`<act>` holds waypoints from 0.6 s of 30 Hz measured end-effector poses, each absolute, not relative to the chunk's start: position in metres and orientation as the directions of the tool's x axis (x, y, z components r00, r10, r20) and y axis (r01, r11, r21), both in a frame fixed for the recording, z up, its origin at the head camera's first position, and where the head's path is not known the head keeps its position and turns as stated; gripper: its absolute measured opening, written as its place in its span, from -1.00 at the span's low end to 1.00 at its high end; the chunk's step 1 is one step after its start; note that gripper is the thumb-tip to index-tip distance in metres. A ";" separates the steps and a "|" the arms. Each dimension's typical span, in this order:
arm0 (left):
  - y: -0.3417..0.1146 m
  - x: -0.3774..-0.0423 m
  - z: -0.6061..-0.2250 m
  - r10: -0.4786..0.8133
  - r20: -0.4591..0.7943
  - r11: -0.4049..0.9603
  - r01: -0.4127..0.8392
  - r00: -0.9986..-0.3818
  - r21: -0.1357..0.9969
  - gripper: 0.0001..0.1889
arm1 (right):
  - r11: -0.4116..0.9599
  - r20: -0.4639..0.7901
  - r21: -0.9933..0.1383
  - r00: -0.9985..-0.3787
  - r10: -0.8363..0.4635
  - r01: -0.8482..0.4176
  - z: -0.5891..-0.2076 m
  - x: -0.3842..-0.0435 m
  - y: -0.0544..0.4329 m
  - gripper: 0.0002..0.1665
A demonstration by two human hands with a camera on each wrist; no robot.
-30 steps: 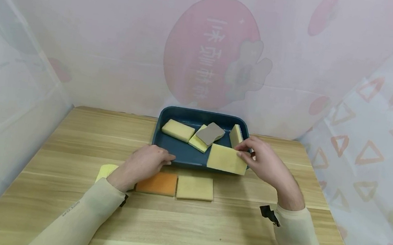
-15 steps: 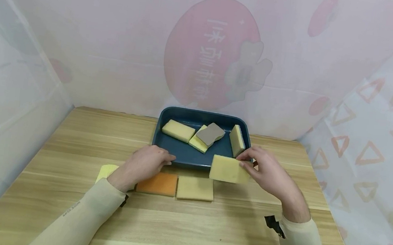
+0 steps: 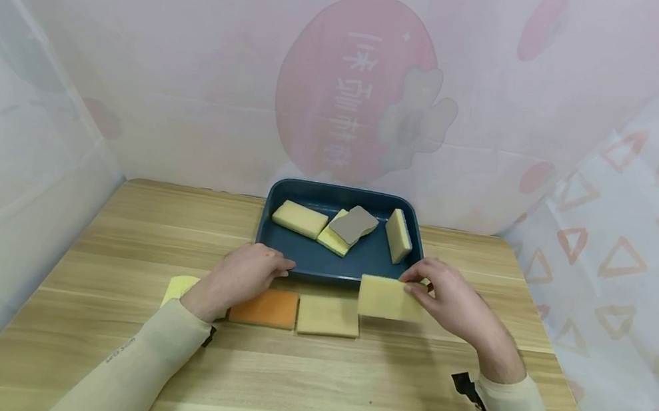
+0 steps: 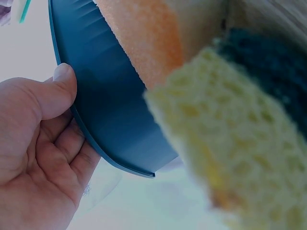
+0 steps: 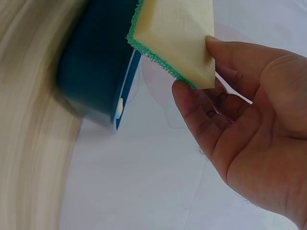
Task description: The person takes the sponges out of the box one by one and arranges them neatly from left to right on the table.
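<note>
My right hand (image 3: 446, 298) pinches a pale yellow sponge (image 3: 389, 298) by its right end, thumb on the foam and fingers on its green scouring layer (image 5: 160, 62). The sponge hangs above the table just outside the front right corner of a dark blue tray (image 3: 311, 268). With thumb and fingers, my left hand (image 3: 240, 276) grips the tray's front rim. On the table before the tray lie an orange sponge (image 3: 264, 308) and a beige sponge (image 3: 328, 316) side by side. A bright yellow sponge (image 3: 179, 287) is partly hidden by my left wrist.
Inside the tray are a cream sponge (image 3: 299, 219), a wavy grey sponge (image 3: 354, 225) lying over a yellow one (image 3: 332, 240), and a sponge (image 3: 398, 237) standing on edge at the right wall. A printed cloth wall (image 3: 206, 119) rises behind the table.
My right hand has carried the pale yellow sponge from over the tray's front right corner toward me and slightly right, out past the rim. My left hand has stayed on the tray.
</note>
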State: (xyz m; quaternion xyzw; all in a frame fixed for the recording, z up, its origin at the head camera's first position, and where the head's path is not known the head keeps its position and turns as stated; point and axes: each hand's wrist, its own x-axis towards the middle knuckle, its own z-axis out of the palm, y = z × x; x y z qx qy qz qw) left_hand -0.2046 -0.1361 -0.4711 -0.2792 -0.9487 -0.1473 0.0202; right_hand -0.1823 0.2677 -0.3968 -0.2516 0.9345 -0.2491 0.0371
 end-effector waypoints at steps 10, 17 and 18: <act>-0.137 -0.204 -0.470 0.528 0.123 0.800 0.541 -0.840 0.261 -0.74 | 0.768 0.036 -0.429 -0.859 -0.511 -0.475 -0.408 -0.178 0.271 -0.86; -0.137 -0.205 -0.472 0.529 0.119 0.800 0.540 -0.840 0.262 -0.74 | 0.772 0.021 -0.405 -0.849 -0.529 -0.491 -0.416 -0.176 0.273 -0.86; -0.137 -0.205 -0.472 0.530 0.120 0.799 0.542 -0.839 0.260 -0.74 | 0.772 0.018 -0.403 -0.848 -0.530 -0.492 -0.417 -0.176 0.273 -0.86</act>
